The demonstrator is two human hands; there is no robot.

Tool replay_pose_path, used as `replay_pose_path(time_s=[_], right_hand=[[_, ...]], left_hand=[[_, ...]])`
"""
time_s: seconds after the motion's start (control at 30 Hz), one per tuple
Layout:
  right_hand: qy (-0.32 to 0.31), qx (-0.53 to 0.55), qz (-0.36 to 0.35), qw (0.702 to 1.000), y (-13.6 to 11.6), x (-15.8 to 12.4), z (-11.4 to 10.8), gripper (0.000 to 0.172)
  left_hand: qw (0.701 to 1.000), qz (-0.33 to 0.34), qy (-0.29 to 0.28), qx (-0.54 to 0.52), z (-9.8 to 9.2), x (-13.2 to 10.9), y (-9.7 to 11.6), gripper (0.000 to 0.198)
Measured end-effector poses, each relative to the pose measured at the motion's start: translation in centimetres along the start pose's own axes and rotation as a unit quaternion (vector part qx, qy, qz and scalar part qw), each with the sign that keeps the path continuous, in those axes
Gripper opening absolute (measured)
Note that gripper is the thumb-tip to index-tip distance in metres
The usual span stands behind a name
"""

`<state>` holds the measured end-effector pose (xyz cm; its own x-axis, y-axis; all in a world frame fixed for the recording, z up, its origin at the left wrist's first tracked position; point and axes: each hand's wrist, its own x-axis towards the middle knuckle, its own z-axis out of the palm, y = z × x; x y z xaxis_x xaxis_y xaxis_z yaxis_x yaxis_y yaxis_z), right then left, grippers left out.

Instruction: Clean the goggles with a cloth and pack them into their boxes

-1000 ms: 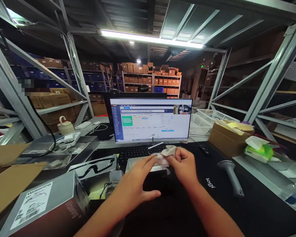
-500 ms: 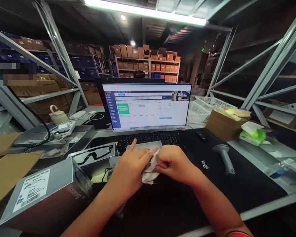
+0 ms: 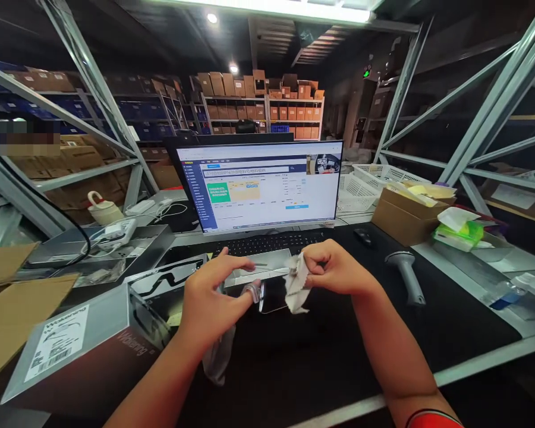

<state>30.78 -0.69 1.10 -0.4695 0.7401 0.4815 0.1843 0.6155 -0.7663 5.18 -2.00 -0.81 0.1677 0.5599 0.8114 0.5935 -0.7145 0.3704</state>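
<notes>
My left hand (image 3: 216,294) has its thumb and fingers spread apart. At the thumb tip is a small, shiny grey piece (image 3: 252,291) that I cannot make out. Beside it lies a dark, glossy, lens-like thing (image 3: 270,296) with a thin bright edge. My right hand (image 3: 332,267) is closed on a pale, zigzag-edged cloth (image 3: 298,285), which hangs from the fingers. Behind both hands an open grey-white box (image 3: 274,261) sits in front of the keyboard (image 3: 245,245). A crumpled clear plastic bag (image 3: 218,356) shows under my left wrist.
At the left stands a grey printed box (image 3: 89,351), with cardboard flaps (image 3: 27,321) beside it. A monitor (image 3: 263,190) is at the back. A barcode scanner (image 3: 405,276), a mouse (image 3: 362,237), a cardboard box (image 3: 395,217) and a tissue pack (image 3: 461,232) are at the right.
My hands have moved apart: the right has drawn the cloth rightward, the left has shifted left and opened its fingers. The lens-like thing and more of the open box now show.
</notes>
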Motion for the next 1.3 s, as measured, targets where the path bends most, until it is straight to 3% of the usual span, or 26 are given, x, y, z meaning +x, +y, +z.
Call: replay_pose_path(time_s=[0.07,0.13,0.23,0.3,0.37,0.43,0.53,0.6,0.67,0.77,0.87,1.03,1.13,1.3], right_hand=[[0.140,0.072,0.023,0.987,1.1,0.4,-0.4,0.057],[0.271,0.181,0.022,0.945,2.2,1.1,-0.5,0.059],[0.350,0.334,0.005,0.875,3.1,2.6,0.7,0.053],[0.369,0.382,0.012,0.847,3.0,3.4,3.0,0.047],[0.373,0.409,0.027,0.832,2.5,3.8,6.3,0.048],[0.346,0.424,0.052,0.835,1.8,3.7,9.6,0.045],[0.290,0.366,0.073,0.881,1.2,2.9,13.1,0.028],[0.307,0.252,0.024,0.917,1.3,2.1,14.2,0.032],[0.350,0.120,-0.055,0.928,1.6,1.5,14.5,0.046],[0.357,0.021,-0.123,0.926,1.5,0.9,14.1,0.046],[0.339,0.077,-0.085,0.934,0.8,0.9,13.0,0.046],[0.312,0.234,0.010,0.921,0.1,1.3,11.2,0.049],[0.280,0.273,0.036,0.920,0.3,1.4,11.2,0.050],[0.289,0.291,0.023,0.912,0.0,1.3,12.0,0.052]], left_hand=[[0.997,-0.071,0.018,-0.004,-0.2,0.2,-0.7,0.013],[0.989,-0.137,0.058,-0.014,-0.5,0.3,-1.5,0.016],[0.976,-0.169,0.135,-0.028,-0.7,0.4,-2.0,0.018],[0.972,-0.151,0.178,-0.010,-0.3,0.4,-2.0,0.017],[0.972,-0.111,0.207,0.025,0.5,0.3,-1.9,0.014],[0.971,-0.067,0.220,0.067,1.4,0.0,-1.9,0.009],[0.973,-0.011,0.207,0.103,2.5,-0.7,-1.8,0.011],[0.980,0.018,0.176,0.095,2.9,-1.3,-1.6,0.013],[0.986,0.040,0.148,0.071,3.0,-1.7,-1.3,0.011],[0.988,0.050,0.142,0.045,3.1,-1.9,-0.7,0.011],[0.993,0.030,0.111,0.011,3.2,-1.8,-0.3,0.024],[0.997,-0.032,0.040,-0.066,3.6,-2.0,-0.1,0.042],[0.995,-0.038,0.042,-0.081,3.8,-2.4,-0.3,0.045],[0.996,-0.005,0.050,-0.069,3.6,-2.6,-0.4,0.043]])
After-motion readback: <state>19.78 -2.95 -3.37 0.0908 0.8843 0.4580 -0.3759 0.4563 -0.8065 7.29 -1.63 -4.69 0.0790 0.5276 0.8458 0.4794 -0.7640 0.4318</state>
